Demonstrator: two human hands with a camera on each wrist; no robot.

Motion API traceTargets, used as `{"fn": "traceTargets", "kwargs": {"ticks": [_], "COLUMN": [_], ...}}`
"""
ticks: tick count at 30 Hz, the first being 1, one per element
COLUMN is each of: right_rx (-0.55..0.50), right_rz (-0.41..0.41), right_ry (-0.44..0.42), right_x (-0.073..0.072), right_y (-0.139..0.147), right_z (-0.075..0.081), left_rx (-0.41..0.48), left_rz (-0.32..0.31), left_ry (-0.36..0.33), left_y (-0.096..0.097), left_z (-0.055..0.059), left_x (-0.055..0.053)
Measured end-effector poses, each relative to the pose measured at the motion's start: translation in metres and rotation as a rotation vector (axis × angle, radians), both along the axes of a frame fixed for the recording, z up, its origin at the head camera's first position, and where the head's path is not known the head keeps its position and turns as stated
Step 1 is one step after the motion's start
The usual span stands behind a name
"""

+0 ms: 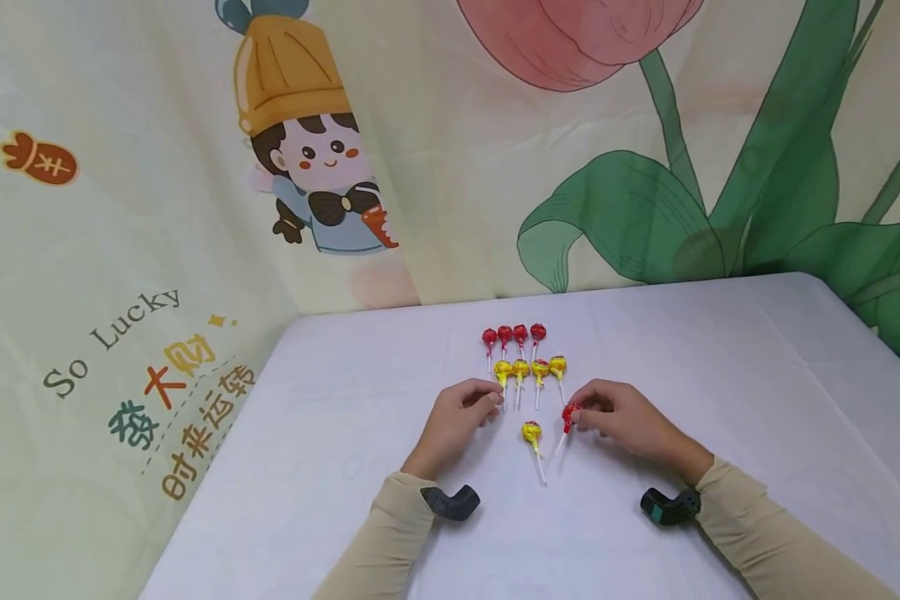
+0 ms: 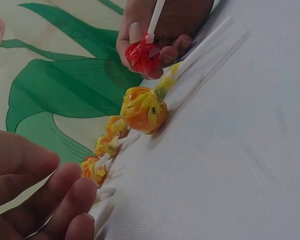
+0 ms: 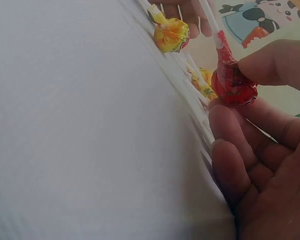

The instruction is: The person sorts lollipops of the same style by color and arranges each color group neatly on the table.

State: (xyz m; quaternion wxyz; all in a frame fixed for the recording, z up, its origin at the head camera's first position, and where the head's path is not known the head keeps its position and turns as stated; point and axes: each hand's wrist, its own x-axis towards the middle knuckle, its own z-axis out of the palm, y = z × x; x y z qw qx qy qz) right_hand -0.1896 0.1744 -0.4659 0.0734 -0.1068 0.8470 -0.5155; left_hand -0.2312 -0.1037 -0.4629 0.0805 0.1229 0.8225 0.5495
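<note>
My right hand (image 1: 630, 417) pinches a red-wrapped lollipop (image 1: 569, 414) by its head between thumb and fingers, its white stick pointing down toward me. In the right wrist view this red lollipop (image 3: 233, 85) is close up. Beside it on the table lies a single yellow lollipop (image 1: 532, 433), apart from the rows. My left hand (image 1: 457, 417) is nearest the left end of a row of yellow lollipops (image 1: 521, 369). Its fingers (image 2: 72, 192) are loosely bent with nothing seen between them. Whether they touch the leftmost stick, I cannot tell.
Behind the yellow row is a row of several red lollipops (image 1: 520, 332), sticks toward me. A white cloth covers the table (image 1: 330, 400). A printed curtain (image 1: 450, 167) hangs behind its far edge. Dark devices (image 1: 452, 503) sit on both wrists.
</note>
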Motion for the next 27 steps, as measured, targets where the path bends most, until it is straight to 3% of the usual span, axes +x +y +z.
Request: {"fn": "traceTargets", "kwargs": {"ticks": [5,12,22,27], "right_rx": [-0.023,-0.031,-0.07,-0.065], "right_rz": [-0.01,-0.03,-0.032,-0.055], "right_ry": [-0.005,-0.017,-0.004,0.007], "right_x": [-0.002,-0.002,-0.004,-0.003], "right_y": [-0.001,-0.002,0.002,0.009], "right_z": [0.0,0.0,0.002,0.004], "left_rx": [-0.04,-0.093,-0.201,-0.188], "left_rz": [-0.045,-0.065,-0.122,-0.147], "left_ry": [0.061,0.086,0.229,0.26], "left_y": [-0.003,-0.002,0.004,0.008], "left_z": [0.001,0.0,-0.001,-0.006], "left_x": [0.004,0.011,0.016,0.016]}}
